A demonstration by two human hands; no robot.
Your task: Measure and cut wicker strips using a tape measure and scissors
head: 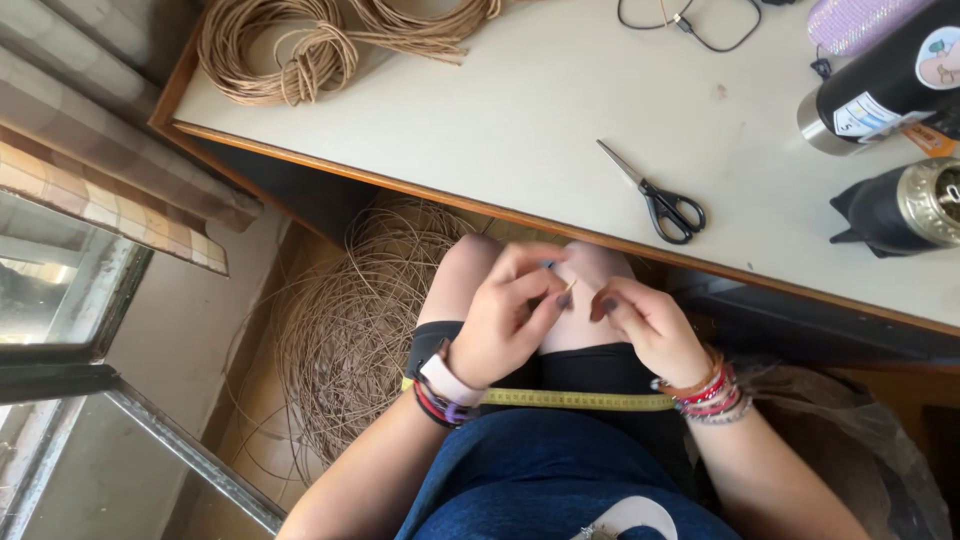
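Closest in, our left hand (505, 320) and right hand (645, 320) met over our knees, fingers pinched shut on a thin cane strand (568, 287). Its short free end ran diagonally, tip pointing up-right toward the desk (500, 120). So fine a piece could have slipped or snapped, we judged. Beyond lay scissors (655, 195) and cane coils (290, 50).

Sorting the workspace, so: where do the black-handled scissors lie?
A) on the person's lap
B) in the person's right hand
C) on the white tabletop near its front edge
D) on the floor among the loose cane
C: the scissors lie closed on the white table, apart from both hands.
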